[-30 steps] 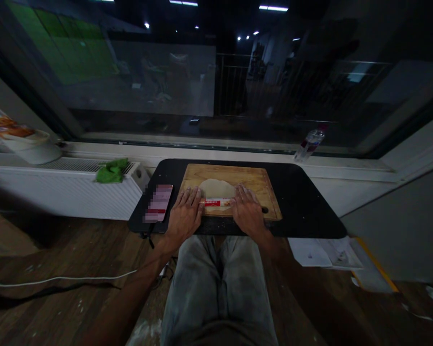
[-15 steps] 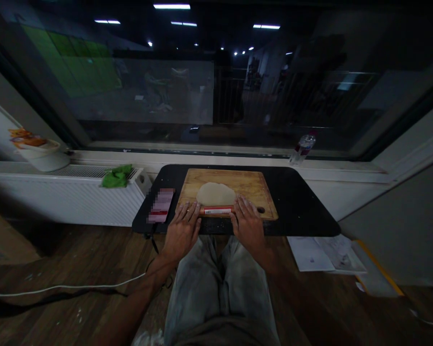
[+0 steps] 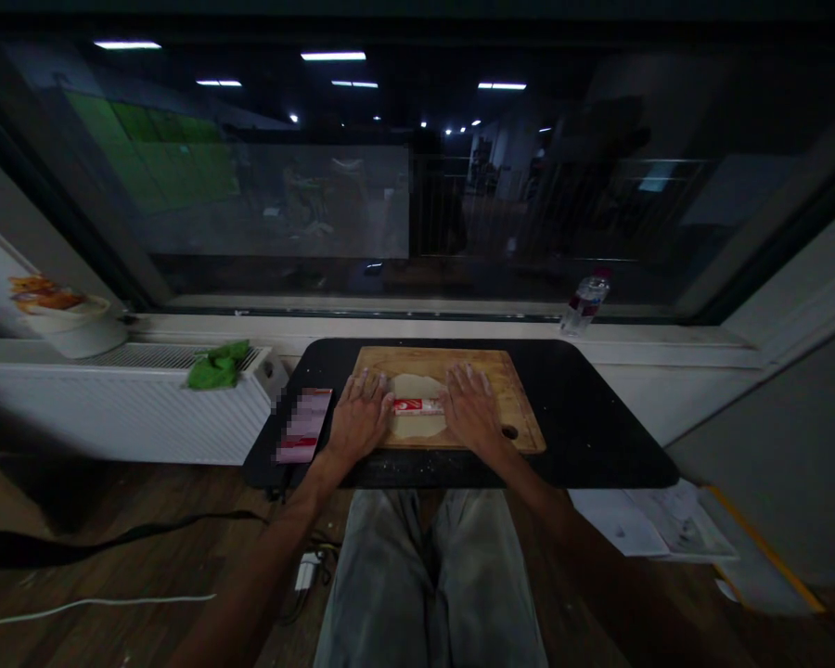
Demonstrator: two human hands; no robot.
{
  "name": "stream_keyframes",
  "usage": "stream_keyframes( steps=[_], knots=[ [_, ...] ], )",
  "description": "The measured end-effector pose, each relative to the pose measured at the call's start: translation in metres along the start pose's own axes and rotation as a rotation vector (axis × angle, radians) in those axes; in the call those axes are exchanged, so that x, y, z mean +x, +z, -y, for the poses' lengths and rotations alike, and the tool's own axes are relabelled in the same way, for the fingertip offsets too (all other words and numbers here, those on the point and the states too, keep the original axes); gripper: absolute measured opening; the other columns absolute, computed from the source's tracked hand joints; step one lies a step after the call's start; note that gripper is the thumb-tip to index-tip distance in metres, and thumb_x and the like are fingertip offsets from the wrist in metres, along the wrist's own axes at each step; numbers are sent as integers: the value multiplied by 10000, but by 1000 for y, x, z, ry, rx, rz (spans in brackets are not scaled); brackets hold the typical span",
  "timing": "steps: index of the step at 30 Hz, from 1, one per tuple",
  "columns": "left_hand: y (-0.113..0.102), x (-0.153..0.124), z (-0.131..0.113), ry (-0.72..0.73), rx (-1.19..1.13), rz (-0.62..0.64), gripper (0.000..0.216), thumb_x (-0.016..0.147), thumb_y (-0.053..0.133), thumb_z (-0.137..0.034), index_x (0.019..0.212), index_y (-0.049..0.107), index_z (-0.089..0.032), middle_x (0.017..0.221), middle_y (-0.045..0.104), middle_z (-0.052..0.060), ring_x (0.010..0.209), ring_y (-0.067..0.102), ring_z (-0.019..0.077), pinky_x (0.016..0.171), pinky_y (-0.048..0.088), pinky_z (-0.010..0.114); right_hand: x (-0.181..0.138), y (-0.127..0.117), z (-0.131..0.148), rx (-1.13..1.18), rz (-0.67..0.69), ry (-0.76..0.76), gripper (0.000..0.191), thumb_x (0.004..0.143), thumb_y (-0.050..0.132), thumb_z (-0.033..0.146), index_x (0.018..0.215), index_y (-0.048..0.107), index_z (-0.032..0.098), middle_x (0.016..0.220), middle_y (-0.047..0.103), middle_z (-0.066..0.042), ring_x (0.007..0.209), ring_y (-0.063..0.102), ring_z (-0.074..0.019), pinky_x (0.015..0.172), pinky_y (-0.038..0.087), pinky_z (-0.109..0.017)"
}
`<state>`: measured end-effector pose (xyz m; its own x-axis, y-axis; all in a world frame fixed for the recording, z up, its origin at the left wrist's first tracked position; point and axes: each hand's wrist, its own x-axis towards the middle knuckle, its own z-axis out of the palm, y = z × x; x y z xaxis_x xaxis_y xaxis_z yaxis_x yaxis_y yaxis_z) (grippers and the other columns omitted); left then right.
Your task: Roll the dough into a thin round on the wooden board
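A rolling pin (image 3: pixel 417 406) with a red-and-white label lies crosswise over the middle of a flat, roundish sheet of dough (image 3: pixel 419 428), near the centre of the frame; its ends are hidden beneath the hands. The left hand (image 3: pixel 360 414) lies palm down over the pin's left end, its fingers stretched forward and close together. The right hand (image 3: pixel 471 408) covers the other end the same way, its fingers straight and slightly spread. Neither hand is seen wrapped round the pin. Dough shows both above and below the pin, on a wooden cutting board (image 3: pixel 511 394) with a hole near its lower right corner. The board rests on a black desk (image 3: pixel 588 422) dotted with pale specks. A phone (image 3: pixel 307 425), its screen partly blurred, lies on the desk left of the board. Farther out, a green cloth (image 3: pixel 219 365) hangs over a white radiator (image 3: pixel 139 413) at left, a clear bottle (image 3: pixel 584 302) stands on the windowsill (image 3: pixel 640 347) at upper right, and papers (image 3: pixel 616 522) show below the desk at lower right
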<state>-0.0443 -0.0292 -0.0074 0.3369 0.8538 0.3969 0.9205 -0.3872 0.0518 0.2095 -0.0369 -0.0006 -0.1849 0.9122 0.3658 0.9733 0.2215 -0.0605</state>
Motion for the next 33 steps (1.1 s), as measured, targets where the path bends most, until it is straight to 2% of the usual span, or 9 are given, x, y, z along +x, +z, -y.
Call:
stream_keyframes(
  steps=[3,7,10,14,21,27,30,33],
  knots=[
    [4,22,1,-39,16,16,618,1186,298,-387,1627,637,-118,1647,665,169,1682,452,382,1393,341,638,23,6,-3,-4,-23,29,607,1196,355,373,1694,565,97,1743,546,-207,1696,403,-377,1381,294,-629],
    [7,47,3,-95,-2,22,606,1189,300,-420,1614,655,-175,1652,667,151,1694,433,384,1374,353,655,47,14,-10,3,-32,55,599,1199,366,417,1680,596,144,1728,574,-189,1686,415,-390,1363,316,-638],
    [10,62,6,-141,-9,31,620,1190,298,-450,1591,676,-166,1642,672,171,1680,452,398,1373,346,658,61,15,-13,19,-12,70,603,1211,344,445,1700,579,182,1735,573,-168,1681,419,-376,1361,318,-640],
    [14,77,12,-137,-30,0,624,1186,279,-435,1581,683,-171,1617,697,155,1640,512,390,1369,352,655,74,12,-15,41,41,104,608,1221,336,457,1684,596,162,1730,575,-183,1675,420,-375,1369,298,-643],
    [20,97,20,-163,-62,-16,647,1200,240,-445,1498,729,-143,1573,730,154,1608,548,379,1350,392,620,100,12,-19,81,95,113,562,1232,328,446,1554,713,193,1669,640,-156,1628,459,-357,1354,312,-613],
    [28,123,31,-165,-95,-32,632,1204,226,-414,1436,754,-156,1426,804,176,1536,616,359,1305,455,610,126,18,-27,71,84,90,555,1242,285,399,1386,782,198,1542,715,-161,1485,553,-333,1272,376,-532],
    [32,138,39,-131,-118,-7,635,1200,232,-404,1410,770,-140,1350,822,200,1519,630,356,1300,469,597,136,24,-30,85,57,88,586,1241,258,387,1332,798,178,1457,754,-173,1434,570,-335,1254,380,-537],
    [36,151,43,-104,-100,8,677,1208,190,-407,1292,803,-132,1288,835,202,1498,650,338,1304,474,548,144,30,-32,95,54,79,598,1238,255,381,1302,811,170,1415,773,-178,1421,575,-342,1253,379,-561]
  ],
)
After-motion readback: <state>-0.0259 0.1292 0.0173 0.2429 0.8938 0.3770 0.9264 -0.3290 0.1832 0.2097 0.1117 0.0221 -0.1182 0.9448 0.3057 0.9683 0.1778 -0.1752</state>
